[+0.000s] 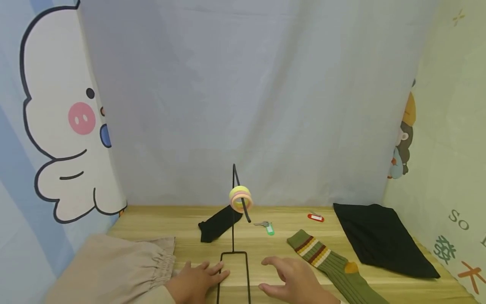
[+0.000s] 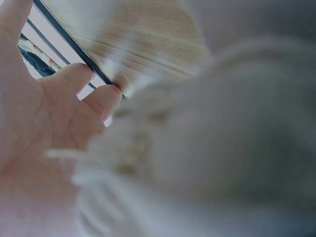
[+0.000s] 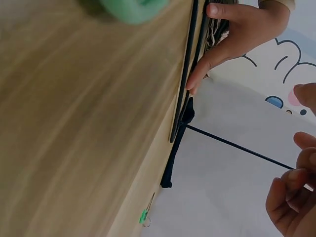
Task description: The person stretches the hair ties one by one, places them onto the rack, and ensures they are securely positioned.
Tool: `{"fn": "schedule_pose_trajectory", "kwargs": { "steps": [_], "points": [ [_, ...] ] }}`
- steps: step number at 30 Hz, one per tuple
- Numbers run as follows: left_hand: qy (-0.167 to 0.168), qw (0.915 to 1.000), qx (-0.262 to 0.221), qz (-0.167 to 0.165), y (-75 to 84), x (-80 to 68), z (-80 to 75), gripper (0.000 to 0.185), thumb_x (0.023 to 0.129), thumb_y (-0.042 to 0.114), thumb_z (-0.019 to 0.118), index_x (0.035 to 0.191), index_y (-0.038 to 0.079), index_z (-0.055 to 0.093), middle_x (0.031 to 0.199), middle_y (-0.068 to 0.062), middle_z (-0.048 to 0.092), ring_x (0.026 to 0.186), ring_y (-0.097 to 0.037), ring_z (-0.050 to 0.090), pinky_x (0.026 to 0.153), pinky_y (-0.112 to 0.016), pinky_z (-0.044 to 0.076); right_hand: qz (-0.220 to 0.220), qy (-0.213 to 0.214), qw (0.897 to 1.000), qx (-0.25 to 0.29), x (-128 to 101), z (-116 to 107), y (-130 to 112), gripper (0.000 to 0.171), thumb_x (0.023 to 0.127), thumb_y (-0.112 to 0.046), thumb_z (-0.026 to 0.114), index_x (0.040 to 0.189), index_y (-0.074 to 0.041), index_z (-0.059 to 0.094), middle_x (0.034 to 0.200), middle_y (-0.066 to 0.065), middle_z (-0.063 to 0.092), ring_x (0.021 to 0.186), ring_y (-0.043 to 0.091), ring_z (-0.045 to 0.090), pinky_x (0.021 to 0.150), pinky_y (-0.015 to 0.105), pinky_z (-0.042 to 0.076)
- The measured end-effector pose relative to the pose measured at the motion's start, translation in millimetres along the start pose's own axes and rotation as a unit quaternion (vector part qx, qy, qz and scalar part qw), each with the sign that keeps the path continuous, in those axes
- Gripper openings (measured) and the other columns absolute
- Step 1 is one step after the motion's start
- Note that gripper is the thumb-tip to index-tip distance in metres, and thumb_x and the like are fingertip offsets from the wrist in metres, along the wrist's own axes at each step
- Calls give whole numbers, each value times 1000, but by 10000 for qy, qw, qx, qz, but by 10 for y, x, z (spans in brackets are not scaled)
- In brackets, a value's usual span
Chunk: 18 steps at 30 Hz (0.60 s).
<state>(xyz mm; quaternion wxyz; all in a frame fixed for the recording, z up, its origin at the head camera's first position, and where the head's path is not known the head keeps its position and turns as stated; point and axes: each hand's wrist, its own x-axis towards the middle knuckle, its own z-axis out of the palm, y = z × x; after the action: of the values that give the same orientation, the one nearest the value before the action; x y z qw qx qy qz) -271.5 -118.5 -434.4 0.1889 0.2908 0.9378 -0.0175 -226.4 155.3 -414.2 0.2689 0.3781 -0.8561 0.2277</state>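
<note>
A slim black stand (image 1: 233, 230) rises from the lower middle of the head view: a squared, open base, a straight upright and an arm bent sharply forward. On that arm hang two smooth rings, one yellow (image 1: 239, 188) and one pink (image 1: 233, 202), set face to face.

The left hand (image 1: 197, 278), at bottom centre, rests on the base's left rod; its grip is apart, fingers spread and fairly flat. The right hand (image 1: 292, 276), just right of the base, has its grip apart too, thumb and forefinger making an open C around nothing. A mint-green ring (image 3: 133, 10), blurred, shows at the top of the right wrist view.

On the streaky, wood-grained tabletop (image 1: 171, 215), a ribbed green sock (image 1: 334, 264) with striped bands slants toward the lower right, near a matte black cloth (image 1: 383, 240). A limp black sock (image 1: 220, 224) lies behind the left hand; gathered, puckered beige fabric (image 1: 121, 266) fills the lower left.
</note>
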Motion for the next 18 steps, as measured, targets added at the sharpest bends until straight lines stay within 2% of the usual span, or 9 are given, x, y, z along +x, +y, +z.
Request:
{"fn": "schedule_pose_trajectory", "kwargs": {
  "steps": [3, 6, 8, 10, 12, 14, 16, 17, 18],
  "points": [
    [13, 10000, -41, 56, 2, -13, -11, 81, 70, 71, 59, 141, 46, 30, 149, 15, 30, 134, -27, 37, 95, -68, 31, 99, -329, 9994, 11, -80, -27, 20, 32, 77, -35, 75, 103, -21, 63, 51, -18, 30, 47, -13, 14, 42, 4, 15],
    [-3, 9999, -72, 133, -4, -21, -22, 80, 71, 70, 59, 142, 45, 29, 150, 15, 29, 134, -27, 37, 95, -68, 31, 215, -955, 9947, 320, -156, -64, 51, 30, 81, -33, 70, 106, -19, 62, 50, -18, 23, 44, -14, 7, 38, 7, 14],
    [-16, 9998, -102, 158, -12, -21, -29, 79, 72, 69, 58, 142, 45, 29, 150, 15, 28, 134, -28, 36, 95, -68, 30, 304, -1495, 9857, 722, -203, -94, 87, 30, 85, -34, 65, 109, -17, 62, 48, -16, 22, 42, -13, 5, 36, 10, 15],
    [-54, 9998, -131, 161, -23, -16, -36, 77, 74, 68, 58, 142, 45, 29, 150, 15, 27, 135, -29, 35, 96, -69, 28, 410, -2042, 9688, 1342, -241, -123, 143, 32, 88, -35, 62, 112, -14, 61, 46, -11, 24, 41, -12, 7, 36, 12, 18],
    [-97, 9997, -154, 149, -34, -9, -38, 77, 74, 68, 58, 142, 46, 28, 151, 15, 26, 136, -29, 34, 97, -69, 27, 679, -2659, 9347, 2259, -273, -150, 206, 35, 90, -34, 59, 115, -9, 59, 46, -5, 26, 41, -9, 12, 39, 12, 22],
    [-111, 9997, -140, 163, -43, -4, -33, 76, 75, 67, 58, 142, 46, 28, 151, 15, 26, 136, -29, 34, 97, -69, 27, 984, -3189, 8889, 3137, -313, -167, 273, 36, 91, -31, 59, 117, -6, 58, 47, -4, 31, 42, -9, 21, 43, 10, 28],
    [-110, 9997, -114, 176, -50, -4, -23, 76, 75, 66, 58, 142, 45, 28, 151, 15, 26, 135, -28, 35, 96, -68, 28, 1522, -3672, 8190, 4138, -360, -169, 328, 36, 92, -22, 57, 120, 1, 55, 52, -7, 42, 46, -10, 33, 49, 10, 35],
    [-90, 9997, -109, 184, -51, -7, -17, 76, 75, 66, 58, 142, 45, 28, 150, 15, 27, 135, -28, 35, 96, -68, 29, 1798, -3841, 7793, 4613, -386, -168, 351, 37, 93, -19, 54, 122, 5, 52, 60, -9, 49, 52, -9, 41, 55, 10, 39],
    [-74, 9997, -104, 196, -53, -10, -11, 76, 75, 66, 58, 142, 45, 29, 150, 15, 27, 135, -28, 35, 96, -68, 29, 1802, -3984, 7609, 4793, -417, -168, 372, 34, 95, -18, 51, 122, 4, 53, 70, -10, 56, 60, -9, 49, 60, 11, 43]
  ]
}}
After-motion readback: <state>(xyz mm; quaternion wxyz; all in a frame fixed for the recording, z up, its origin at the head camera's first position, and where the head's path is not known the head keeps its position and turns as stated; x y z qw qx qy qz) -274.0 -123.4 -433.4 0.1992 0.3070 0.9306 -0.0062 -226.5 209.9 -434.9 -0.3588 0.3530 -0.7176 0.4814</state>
